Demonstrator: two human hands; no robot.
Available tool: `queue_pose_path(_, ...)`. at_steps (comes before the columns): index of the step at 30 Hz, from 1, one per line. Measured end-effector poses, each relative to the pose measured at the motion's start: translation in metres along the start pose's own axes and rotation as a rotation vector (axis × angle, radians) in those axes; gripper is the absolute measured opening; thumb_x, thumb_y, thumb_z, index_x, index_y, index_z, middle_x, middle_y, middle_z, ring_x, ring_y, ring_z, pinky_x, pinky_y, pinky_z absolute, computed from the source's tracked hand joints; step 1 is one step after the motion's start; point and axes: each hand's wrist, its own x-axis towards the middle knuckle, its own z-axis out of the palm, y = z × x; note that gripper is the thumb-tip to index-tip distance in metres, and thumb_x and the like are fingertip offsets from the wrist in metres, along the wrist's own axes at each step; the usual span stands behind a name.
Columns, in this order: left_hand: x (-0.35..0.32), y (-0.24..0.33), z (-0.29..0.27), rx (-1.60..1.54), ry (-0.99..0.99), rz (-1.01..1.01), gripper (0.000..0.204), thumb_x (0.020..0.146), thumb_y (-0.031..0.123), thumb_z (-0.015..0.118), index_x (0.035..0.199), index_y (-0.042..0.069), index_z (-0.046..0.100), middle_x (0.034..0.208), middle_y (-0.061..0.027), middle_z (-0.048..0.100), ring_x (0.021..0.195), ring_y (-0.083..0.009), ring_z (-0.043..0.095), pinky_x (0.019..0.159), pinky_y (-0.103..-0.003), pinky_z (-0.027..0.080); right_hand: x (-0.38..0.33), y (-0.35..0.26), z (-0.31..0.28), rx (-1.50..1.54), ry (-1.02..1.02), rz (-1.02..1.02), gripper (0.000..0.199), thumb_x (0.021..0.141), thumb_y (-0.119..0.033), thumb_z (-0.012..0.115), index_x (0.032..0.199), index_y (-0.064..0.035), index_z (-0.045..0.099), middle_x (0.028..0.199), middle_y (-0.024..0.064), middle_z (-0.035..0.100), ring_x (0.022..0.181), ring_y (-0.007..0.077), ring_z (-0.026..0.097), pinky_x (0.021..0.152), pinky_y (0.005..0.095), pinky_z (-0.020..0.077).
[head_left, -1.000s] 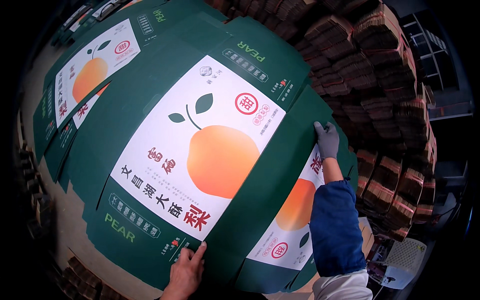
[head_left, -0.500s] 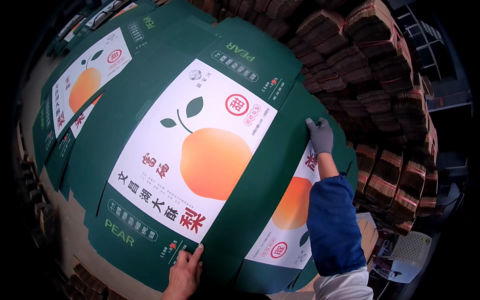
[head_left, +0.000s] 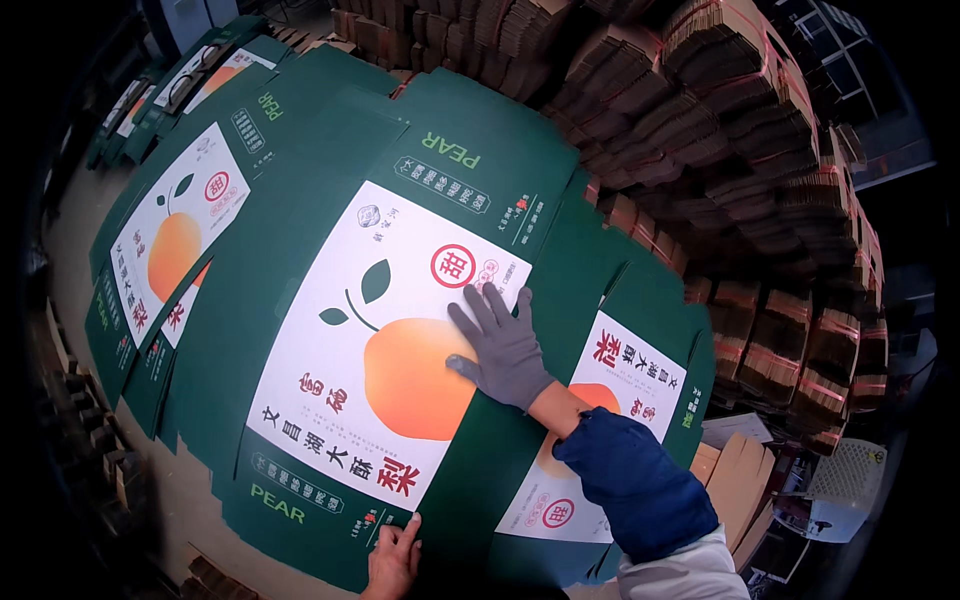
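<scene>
A large flat green carton sheet (head_left: 345, 150), printed with a white panel and an orange pear, lies in front of me. My right hand (head_left: 500, 352), in a grey glove, rests open with spread fingers on the white panel's right side, over the pear's edge. My bare left hand (head_left: 393, 562) touches the sheet's near part, just below the panel's lower corner. Its index finger is stretched out and the other fingers are partly bent. Right of the main panel, a second pear panel (head_left: 640, 365) is partly covered by my right forearm.
More printed green cartons (head_left: 185, 215) lie at the left, with others (head_left: 235, 75) farther back. Tall stacks of brown cardboard (head_left: 690, 110), tied with pink straps, stand behind and to the right. A pale perforated plastic chair (head_left: 848, 478) and loose brown cardboard (head_left: 735, 480) are at the lower right.
My right hand has moved left and nearer, from the carton's far right side onto the white panel, fingers now spread. My left hand stays at the panel's lower corner. The whole view has shifted.
</scene>
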Motion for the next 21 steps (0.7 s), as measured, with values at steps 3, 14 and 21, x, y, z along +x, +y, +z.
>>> queue_pose_path(3, 0.004, -0.004, 0.000, 0.012, -0.063, -0.066, 0.052, 0.093, 0.014, 0.059, 0.143, 0.017, 0.047, 0.094, -0.0153, 0.051, 0.080, -0.0350, 0.057, 0.067, -0.045, 0.050, 0.029, 0.033, 0.001, -0.026, 0.055, 0.045, 0.069, 0.091, -0.049, 0.053, 0.146, -0.0096, 0.039, 0.151, 0.0208, 0.033, 0.141, 0.0395, 0.029, 0.108, 0.0697, 0.0165)
queue_pose_path(14, 0.009, 0.002, -0.005, -0.046, -0.004, 0.029, 0.051, 0.087, 0.013, 0.065, 0.136, 0.019, 0.054, 0.093, -0.0101, 0.050, 0.075, -0.0275, 0.059, 0.059, -0.040, 0.051, 0.061, 0.075, 0.021, -0.191, 0.144, 0.286, 0.064, 0.096, -0.052, 0.043, 0.145, -0.0117, 0.040, 0.151, 0.0151, 0.035, 0.144, 0.0302, 0.027, 0.109, 0.0647, 0.0190)
queue_pose_path(21, 0.015, -0.003, -0.010, -0.025, 0.148, 0.193, 0.050, 0.090, 0.011, 0.061, 0.139, 0.016, 0.050, 0.092, -0.0108, 0.049, 0.077, -0.0293, 0.060, 0.064, -0.042, 0.052, 0.003, -0.064, 0.026, -0.231, 0.104, 0.298, 0.068, 0.096, -0.057, 0.038, 0.149, -0.0141, 0.034, 0.154, 0.0132, 0.031, 0.145, 0.0294, 0.024, 0.109, 0.0658, 0.0186)
